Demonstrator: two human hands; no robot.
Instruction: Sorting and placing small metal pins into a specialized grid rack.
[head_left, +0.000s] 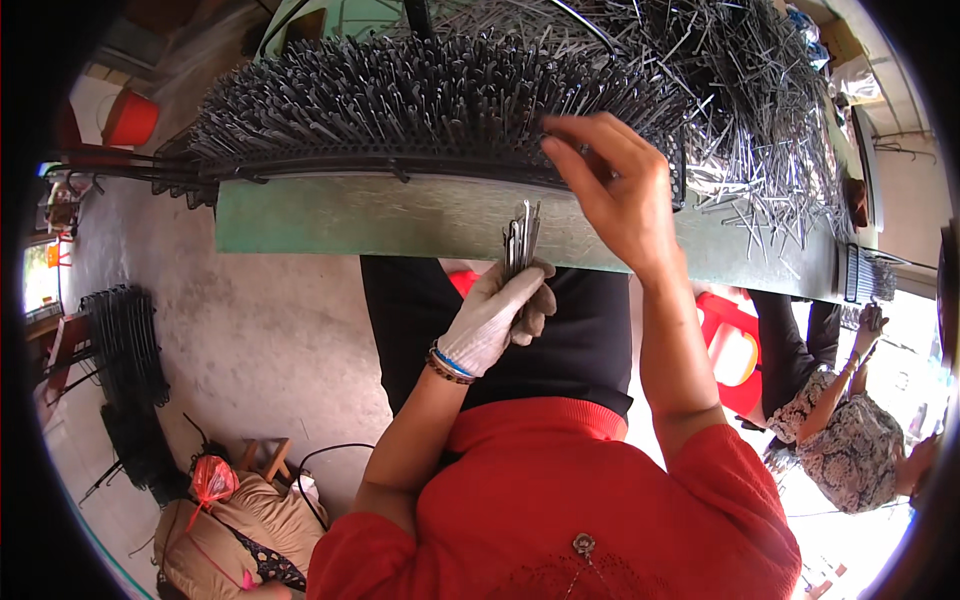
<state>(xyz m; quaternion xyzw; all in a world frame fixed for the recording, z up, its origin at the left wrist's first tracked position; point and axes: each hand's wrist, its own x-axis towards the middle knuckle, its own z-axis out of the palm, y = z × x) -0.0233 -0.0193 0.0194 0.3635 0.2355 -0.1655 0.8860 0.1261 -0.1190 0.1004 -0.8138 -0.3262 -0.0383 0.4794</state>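
Note:
My left hand [492,318], in a pale glove, is closed round a small bundle of thin metal strips [520,240] that stick up past the fingers. My bare right hand [622,185] reaches over the front edge of a long black rack [330,165]. Its thumb and forefinger come close together in a pinch; anything between them is lost against the dark background. Packed upright in the rack are rows of dark metal strips [400,95]. The rack rests on a green tabletop [300,220], with my left hand just in front of the table's near edge.
A large loose heap of metal strips [770,130] lies right of the rack. Another person [850,430] works at far right, near a red stool [725,350]. Black racks [125,345] stand at left, a red bucket [130,118] behind. Brown sacks [240,520] lie lower left.

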